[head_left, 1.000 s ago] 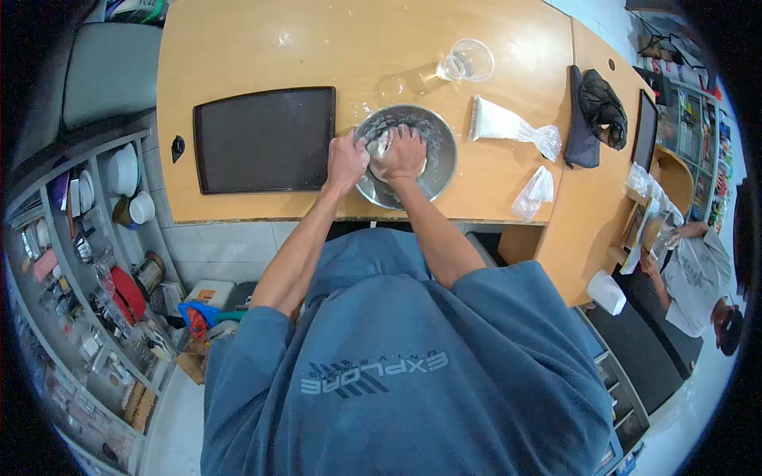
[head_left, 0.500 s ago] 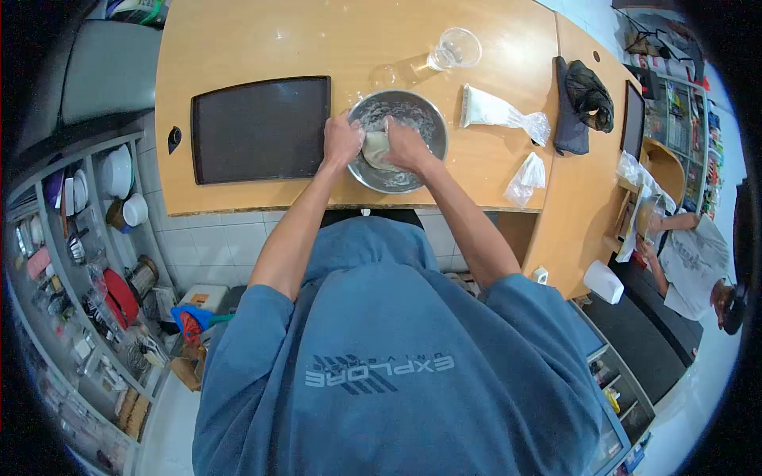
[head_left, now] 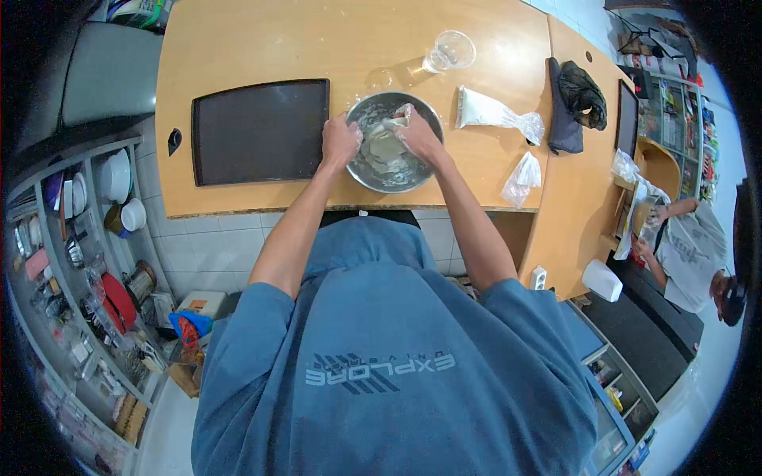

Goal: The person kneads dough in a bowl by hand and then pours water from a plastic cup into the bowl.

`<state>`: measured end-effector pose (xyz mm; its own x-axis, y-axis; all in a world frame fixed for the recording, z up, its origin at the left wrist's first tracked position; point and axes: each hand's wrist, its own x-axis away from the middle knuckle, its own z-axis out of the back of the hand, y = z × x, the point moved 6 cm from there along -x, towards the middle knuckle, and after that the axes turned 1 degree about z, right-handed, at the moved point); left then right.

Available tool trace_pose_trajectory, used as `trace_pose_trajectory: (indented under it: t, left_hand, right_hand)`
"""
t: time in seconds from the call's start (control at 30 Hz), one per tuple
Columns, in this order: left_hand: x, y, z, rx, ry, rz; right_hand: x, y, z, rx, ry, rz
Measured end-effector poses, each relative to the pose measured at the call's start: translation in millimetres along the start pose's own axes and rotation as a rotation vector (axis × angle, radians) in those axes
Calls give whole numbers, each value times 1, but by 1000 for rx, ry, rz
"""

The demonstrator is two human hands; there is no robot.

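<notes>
A steel bowl (head_left: 394, 186) stands on the wooden table with pale dough (head_left: 383, 148) at its bottom and floury smears on its wall. My left hand (head_left: 341, 141) grips the bowl's left rim, fingers wrapped over it. My right hand (head_left: 417, 135) is inside the bowl at its right side, above and beside the dough, with fingers curled and coated in white; a bit of dough seems to cling to them. What those fingers hold, if anything, I cannot make out.
Left of the bowl lies a black tray (head_left: 262, 133). To the right are a clear cup (head_left: 454, 51), a bag of white powder (head_left: 486, 109), a smaller plastic bag (head_left: 524, 178) and dark cloths (head_left: 565, 119). A person (head_left: 690, 246) is at work at far right.
My right hand has lifted off the dough and moved up and right within the bowl. The dough lies more exposed. My left hand stays on the rim.
</notes>
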<state>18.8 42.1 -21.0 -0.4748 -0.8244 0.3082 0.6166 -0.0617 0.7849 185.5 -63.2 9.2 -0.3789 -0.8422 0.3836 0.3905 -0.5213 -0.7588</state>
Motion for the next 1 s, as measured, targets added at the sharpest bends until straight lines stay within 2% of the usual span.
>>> trace_pose_trajectory:
  t: [0.1, 0.2, 0.23, 0.33, 0.57, 0.67, 0.87, 1.0]
  left_hand:
    - [3, 7, 3, 5, 27, 9]
    - [4, 5, 3, -1, 56, -9]
    - [5, 4, 2, 3, 66, 4]
    - [7, 5, 1, 45, 53, 39]
    - [8, 3, -2, 39, 45, 8]
    - [8, 5, -3, 35, 39, 22]
    - [14, 21, 7, 44, 47, 14]
    - [7, 4, -4, 36, 58, -8]
  right_hand:
    - [14, -35, -8, 448, 235, 249]
    - [28, -33, -27, 493, 397, 134]
    - [40, -42, -32, 486, 439, 177]
    - [56, -33, -64, 608, 211, 74]
    - [40, -14, -70, 590, 61, -66]
    - [36, -11, -70, 598, 163, -50]
    - [16, 3, -70, 599, 206, -43]
    - [-5, 10, -64, 581, 249, -39]
